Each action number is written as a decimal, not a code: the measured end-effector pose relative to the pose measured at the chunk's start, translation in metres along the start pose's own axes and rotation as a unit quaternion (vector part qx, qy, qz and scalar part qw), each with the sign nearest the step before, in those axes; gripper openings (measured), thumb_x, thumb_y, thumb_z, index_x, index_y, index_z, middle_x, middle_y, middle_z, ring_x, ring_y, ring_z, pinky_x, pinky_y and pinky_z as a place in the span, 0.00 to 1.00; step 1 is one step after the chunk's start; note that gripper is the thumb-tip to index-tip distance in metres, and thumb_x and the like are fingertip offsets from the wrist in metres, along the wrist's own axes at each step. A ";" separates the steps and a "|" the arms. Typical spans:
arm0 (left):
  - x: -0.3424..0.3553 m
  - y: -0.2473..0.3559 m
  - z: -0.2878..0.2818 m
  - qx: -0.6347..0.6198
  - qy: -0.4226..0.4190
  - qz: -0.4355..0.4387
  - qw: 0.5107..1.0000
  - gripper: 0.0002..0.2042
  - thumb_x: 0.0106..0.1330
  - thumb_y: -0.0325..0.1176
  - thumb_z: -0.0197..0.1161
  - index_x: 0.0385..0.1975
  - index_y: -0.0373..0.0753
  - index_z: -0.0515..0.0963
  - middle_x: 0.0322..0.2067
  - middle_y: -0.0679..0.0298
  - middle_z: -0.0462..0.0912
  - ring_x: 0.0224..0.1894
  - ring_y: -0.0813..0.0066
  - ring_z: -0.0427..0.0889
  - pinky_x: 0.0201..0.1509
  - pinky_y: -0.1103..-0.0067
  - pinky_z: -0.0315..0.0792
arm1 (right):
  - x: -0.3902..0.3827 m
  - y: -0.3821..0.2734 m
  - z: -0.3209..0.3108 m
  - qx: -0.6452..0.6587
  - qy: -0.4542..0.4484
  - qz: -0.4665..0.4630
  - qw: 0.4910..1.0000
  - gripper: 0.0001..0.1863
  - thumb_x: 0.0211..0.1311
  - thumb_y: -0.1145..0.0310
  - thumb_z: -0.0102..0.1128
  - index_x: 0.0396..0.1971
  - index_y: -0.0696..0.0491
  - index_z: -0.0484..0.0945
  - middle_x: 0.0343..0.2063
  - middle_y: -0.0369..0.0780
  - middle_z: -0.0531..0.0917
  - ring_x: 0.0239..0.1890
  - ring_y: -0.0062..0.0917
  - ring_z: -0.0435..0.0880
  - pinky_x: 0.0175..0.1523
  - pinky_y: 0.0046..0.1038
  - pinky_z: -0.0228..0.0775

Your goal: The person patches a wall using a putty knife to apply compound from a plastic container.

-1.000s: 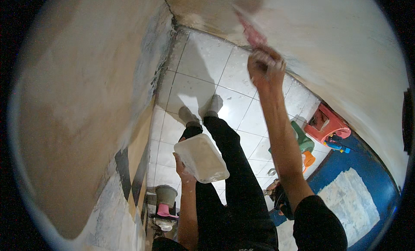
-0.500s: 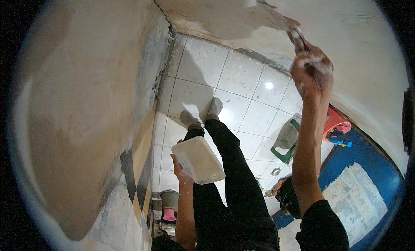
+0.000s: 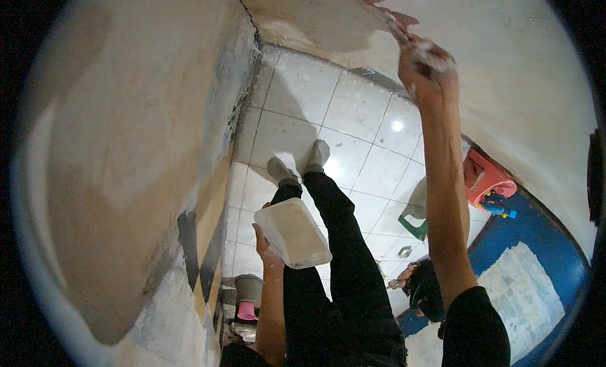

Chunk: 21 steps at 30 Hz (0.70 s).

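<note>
My right hand (image 3: 428,67), smeared with white, is closed around a slim tool (image 3: 398,27) with a reddish handle. The tool's far end lies close to or against the upper wall (image 3: 505,64); its exact kind is unclear. Low in front of my legs, my left hand (image 3: 266,246) grips the left side of a white plastic tub (image 3: 319,257). Inside the tub is an off-white, smooth-looking mass. Part of the left hand is hidden beneath the tub.
A patchy wall (image 3: 139,146) rises on the left, meeting the upper wall at a cracked corner. White floor tiles (image 3: 353,102) lie under my feet. At right are a green stool (image 3: 413,227), a red plastic item (image 3: 483,174) and a blue surface (image 3: 536,228). A grey bucket (image 3: 248,288) stands lower left.
My right hand and the tool have moved left and slightly up along the wall. The left hand and tub have barely shifted.
</note>
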<state>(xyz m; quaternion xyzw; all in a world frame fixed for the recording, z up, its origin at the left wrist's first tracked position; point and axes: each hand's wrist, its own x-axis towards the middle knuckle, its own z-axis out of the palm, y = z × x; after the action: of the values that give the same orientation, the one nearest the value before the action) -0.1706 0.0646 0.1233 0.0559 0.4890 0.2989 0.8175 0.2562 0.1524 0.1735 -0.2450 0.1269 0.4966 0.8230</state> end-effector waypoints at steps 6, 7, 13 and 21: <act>-0.003 -0.005 0.002 -0.014 -0.004 0.000 1.000 0.29 0.67 0.53 0.38 0.60 0.38 0.55 0.56 0.53 0.64 0.56 0.57 0.65 0.60 0.64 0.61 | 0.006 0.076 -0.020 -0.394 0.025 -0.089 0.914 0.11 0.57 0.78 0.44 0.37 0.67 0.71 0.41 0.49 0.75 0.38 0.25 0.75 0.36 0.17 0.74; -0.001 -0.008 0.008 -0.017 -0.011 -0.003 1.000 0.29 0.67 0.53 0.37 0.60 0.38 0.55 0.56 0.53 0.64 0.56 0.58 0.65 0.60 0.64 0.61 | 0.043 0.080 -0.043 -0.230 0.093 -0.059 0.967 0.10 0.55 0.81 0.42 0.36 0.69 0.69 0.39 0.51 0.74 0.33 0.24 0.75 0.34 0.16 0.75; -0.007 -0.007 0.004 -0.007 -0.001 0.013 1.000 0.29 0.66 0.54 0.37 0.60 0.39 0.55 0.56 0.54 0.63 0.57 0.58 0.64 0.60 0.64 0.61 | 0.074 0.050 -0.051 -0.182 0.099 -0.097 0.974 0.09 0.57 0.78 0.45 0.36 0.67 0.68 0.32 0.45 0.73 0.29 0.21 0.73 0.32 0.16 0.71; -0.018 0.001 0.006 0.012 -0.004 0.011 1.000 0.29 0.66 0.55 0.38 0.59 0.40 0.57 0.57 0.55 0.63 0.57 0.58 0.64 0.60 0.63 0.60 | -0.043 0.023 0.054 -0.878 -0.032 -0.375 0.296 0.09 0.59 0.74 0.49 0.35 0.64 0.68 0.23 0.37 0.72 0.22 0.17 0.71 0.28 0.16 0.66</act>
<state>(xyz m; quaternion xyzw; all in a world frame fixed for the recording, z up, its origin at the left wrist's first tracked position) -0.1720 0.0570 0.1410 0.0721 0.4882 0.3016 0.8158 0.2136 0.1581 0.2322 -0.8269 -0.5163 -0.0421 0.2189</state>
